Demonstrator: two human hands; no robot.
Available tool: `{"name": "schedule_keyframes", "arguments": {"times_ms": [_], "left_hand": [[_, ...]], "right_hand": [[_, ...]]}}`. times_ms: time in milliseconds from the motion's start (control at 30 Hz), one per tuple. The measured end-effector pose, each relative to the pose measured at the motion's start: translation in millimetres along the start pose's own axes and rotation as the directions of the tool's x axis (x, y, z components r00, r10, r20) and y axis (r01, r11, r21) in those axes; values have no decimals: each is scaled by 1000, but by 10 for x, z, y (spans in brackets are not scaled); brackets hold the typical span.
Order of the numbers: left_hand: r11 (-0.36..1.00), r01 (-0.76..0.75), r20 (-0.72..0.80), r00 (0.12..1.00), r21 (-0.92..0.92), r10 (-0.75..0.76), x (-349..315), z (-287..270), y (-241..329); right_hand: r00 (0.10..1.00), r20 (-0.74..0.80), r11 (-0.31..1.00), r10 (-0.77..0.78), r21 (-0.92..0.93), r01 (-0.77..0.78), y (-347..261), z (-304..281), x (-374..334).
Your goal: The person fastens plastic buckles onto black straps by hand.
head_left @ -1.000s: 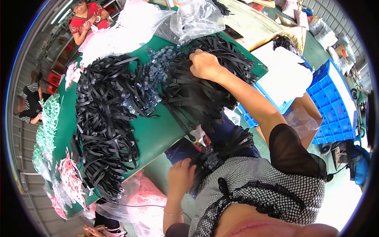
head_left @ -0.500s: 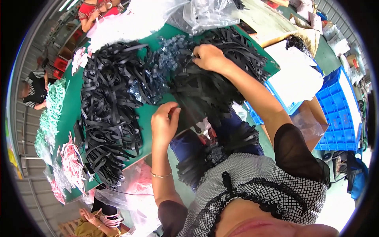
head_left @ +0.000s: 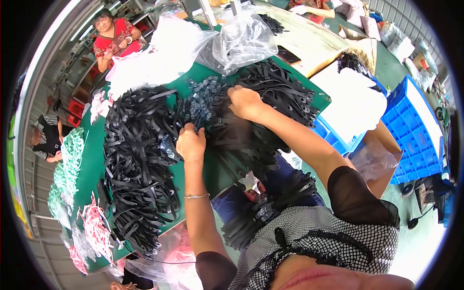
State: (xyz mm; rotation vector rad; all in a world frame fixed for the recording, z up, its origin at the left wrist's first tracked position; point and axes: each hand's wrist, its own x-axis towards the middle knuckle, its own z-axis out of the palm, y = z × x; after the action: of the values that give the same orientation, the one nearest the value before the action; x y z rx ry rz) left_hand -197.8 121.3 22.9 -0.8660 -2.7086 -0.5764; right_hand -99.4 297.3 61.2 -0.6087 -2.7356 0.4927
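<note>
My left hand (head_left: 191, 143) reaches over the inner edge of a long heap of black straps (head_left: 137, 145). Its fingers are pinched beside small see-through bluish plastic pieces (head_left: 205, 96); what they hold, if anything, is hidden. At the other side of these pieces, my right hand (head_left: 245, 102) is closed with curled fingers against a second heap of black straps (head_left: 282, 92). Straps below it are blurred, and its fingertips hide what is in them. More black straps (head_left: 297, 191) lie in bundles across my lap.
The heaps rest on a green table (head_left: 92, 169). Mint straps (head_left: 72, 150) and pink straps (head_left: 96, 227) lie along its left side. Clear plastic bags (head_left: 244, 41) and a phone (head_left: 288, 55) are farther back. Blue crates (head_left: 413, 135) stand at right. Other people sit around the table.
My left hand has moved forward from the table's near edge to the plastic pieces, its fingers closing. My right hand stays by the right heap. The view has tilted, showing more of the far side.
</note>
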Motion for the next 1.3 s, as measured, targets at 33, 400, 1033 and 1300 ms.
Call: {"name": "schedule_keyframes", "arguments": {"times_ms": [33, 400, 1033, 1300], "left_hand": [[1000, 10, -9, 1000, 18, -10, 39, -8, -15], [988, 14, 70, 997, 152, -25, 65, -130, 120], [459, 338, 244, 936, -821, -253, -6, 11, -293], [-222, 342, 349, 937, -913, 10, -445, -373, -141]], "right_hand": [[1000, -2, 1000, 9, 0, -9, 4, 3, 3], [999, -26, 1000, -29, 6, 29, 14, 8, 93], [988, 105, 236, -113, 969, -76, 88, -499, -291], [983, 125, 12, -135, 992, -124, 140, -821, -562]]}}
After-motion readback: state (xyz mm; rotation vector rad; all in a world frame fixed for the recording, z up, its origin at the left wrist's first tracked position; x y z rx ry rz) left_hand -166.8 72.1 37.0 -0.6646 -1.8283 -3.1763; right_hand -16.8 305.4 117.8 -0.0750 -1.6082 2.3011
